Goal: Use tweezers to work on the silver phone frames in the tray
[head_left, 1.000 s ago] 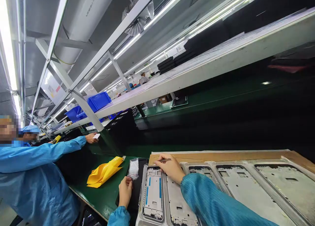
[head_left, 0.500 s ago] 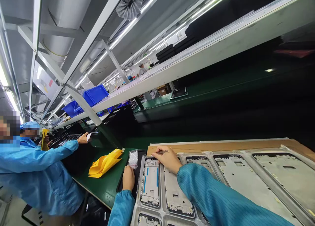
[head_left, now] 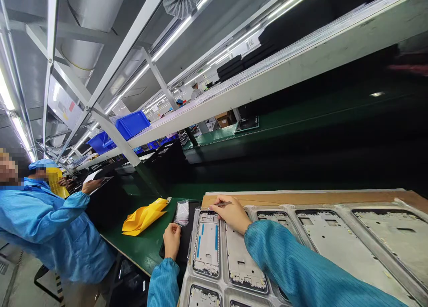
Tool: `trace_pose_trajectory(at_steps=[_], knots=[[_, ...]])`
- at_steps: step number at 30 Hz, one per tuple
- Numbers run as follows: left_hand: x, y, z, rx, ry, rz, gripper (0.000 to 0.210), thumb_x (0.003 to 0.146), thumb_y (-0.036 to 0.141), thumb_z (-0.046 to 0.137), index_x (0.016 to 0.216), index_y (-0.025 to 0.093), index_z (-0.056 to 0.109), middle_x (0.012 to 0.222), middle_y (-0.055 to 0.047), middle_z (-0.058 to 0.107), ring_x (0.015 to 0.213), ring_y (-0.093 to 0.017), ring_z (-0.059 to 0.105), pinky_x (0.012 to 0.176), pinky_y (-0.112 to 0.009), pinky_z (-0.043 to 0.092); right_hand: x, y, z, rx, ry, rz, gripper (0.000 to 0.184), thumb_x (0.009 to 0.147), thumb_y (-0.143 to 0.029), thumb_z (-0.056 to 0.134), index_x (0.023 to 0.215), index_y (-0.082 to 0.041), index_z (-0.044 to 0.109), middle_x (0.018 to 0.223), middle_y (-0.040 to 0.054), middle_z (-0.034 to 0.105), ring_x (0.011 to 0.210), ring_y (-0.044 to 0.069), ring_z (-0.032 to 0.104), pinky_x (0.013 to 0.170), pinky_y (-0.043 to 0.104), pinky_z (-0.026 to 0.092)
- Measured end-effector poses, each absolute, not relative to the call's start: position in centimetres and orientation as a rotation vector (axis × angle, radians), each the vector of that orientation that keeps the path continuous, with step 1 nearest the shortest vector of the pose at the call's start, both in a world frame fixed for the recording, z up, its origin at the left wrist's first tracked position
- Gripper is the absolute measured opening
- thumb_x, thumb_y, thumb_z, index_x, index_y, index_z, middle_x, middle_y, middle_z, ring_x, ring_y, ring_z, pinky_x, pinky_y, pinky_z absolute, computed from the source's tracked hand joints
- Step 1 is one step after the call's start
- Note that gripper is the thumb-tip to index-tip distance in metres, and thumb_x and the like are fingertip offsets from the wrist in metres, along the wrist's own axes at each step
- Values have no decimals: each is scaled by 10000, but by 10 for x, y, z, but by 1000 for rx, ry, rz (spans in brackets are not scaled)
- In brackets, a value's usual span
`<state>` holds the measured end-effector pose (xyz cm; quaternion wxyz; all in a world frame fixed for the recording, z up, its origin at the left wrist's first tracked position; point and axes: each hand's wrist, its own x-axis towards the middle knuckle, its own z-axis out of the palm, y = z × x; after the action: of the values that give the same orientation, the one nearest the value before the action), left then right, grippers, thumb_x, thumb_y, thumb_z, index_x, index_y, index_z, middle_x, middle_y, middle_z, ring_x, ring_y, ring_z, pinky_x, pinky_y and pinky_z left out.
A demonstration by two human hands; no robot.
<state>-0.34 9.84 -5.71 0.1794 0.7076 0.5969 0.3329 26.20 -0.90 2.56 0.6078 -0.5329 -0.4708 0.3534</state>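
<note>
My right hand [head_left: 232,213] is closed around slim metal tweezers [head_left: 223,204]. Its fingertips are at the top edge of a phone frame [head_left: 207,244] with blue strips, which lies in a pocket of the clear plastic tray [head_left: 223,282]. Left of the tray, my left hand [head_left: 171,242] has thumb and fingers pinched together; whatever is between them is too small to make out. Just beyond those fingers, a small clear plastic bag [head_left: 182,211] lies on a black tray [head_left: 190,222]. Other tray pockets hold more phone frames [head_left: 337,244], partly covered by my right sleeve.
Crumpled yellow sheets [head_left: 143,217] lie on the green bench [head_left: 140,253]. Cardboard [head_left: 301,197] shows behind the tray. A white shelf [head_left: 284,77] with blue bins [head_left: 132,125] runs overhead. At left, a co-worker in blue [head_left: 50,226] holds a white-topped item.
My left hand has shifted slightly left, away from the bag. My right hand stays at the frame's top edge. The co-worker's arm has drawn back leftward.
</note>
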Motion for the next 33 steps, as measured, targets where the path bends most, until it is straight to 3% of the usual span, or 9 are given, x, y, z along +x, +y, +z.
trace_pose_trajectory(at_steps=[7,12,17,20,23,29,33], knots=[[-14,73,-51,2153,1573,840,141,872,250,671,783,141,655,975,-70,688,912,-199,659,833,-354,535,263,-11,28,-1234,-1080,835,156,684,-287,619,598,-201,521,472,-42,495,478,171,566,516,256,408],[-7,70,-56,2156,1605,847,223,910,265,606,720,152,578,884,-47,620,904,-198,600,910,-398,469,264,-9,22,-1221,-1069,866,186,657,-365,610,623,-205,522,502,-31,518,497,178,575,502,257,386],[3,62,-39,2037,1489,963,384,882,476,588,657,180,495,773,-32,555,783,-185,541,825,-376,453,262,-8,22,-1182,-1036,877,244,605,-439,599,621,-207,526,473,-21,512,462,163,528,474,252,351],[8,53,-5,1922,1318,1056,506,775,686,559,655,198,491,695,-42,532,698,-200,519,697,-352,450,260,-6,24,-1150,-989,883,292,555,-491,578,598,-213,496,472,-5,524,427,155,500,438,248,324],[16,38,39,1794,1110,1198,592,711,774,573,755,184,534,763,-59,555,715,-197,531,658,-315,451,259,-2,30,-1124,-955,889,335,501,-532,587,562,-216,491,457,22,534,397,146,455,409,247,302],[45,-15,93,1596,738,1385,582,734,727,678,734,170,509,723,-28,513,621,-126,482,580,-251,430,241,-29,96,-861,-1028,989,424,511,-554,770,599,-192,569,573,67,616,526,194,570,461,266,428],[54,-57,113,1234,293,1447,487,735,533,819,721,159,507,694,6,478,589,-82,436,519,-187,360,221,-104,152,-638,-1330,1044,343,722,-447,811,703,-177,601,583,32,617,539,167,590,530,240,473]])
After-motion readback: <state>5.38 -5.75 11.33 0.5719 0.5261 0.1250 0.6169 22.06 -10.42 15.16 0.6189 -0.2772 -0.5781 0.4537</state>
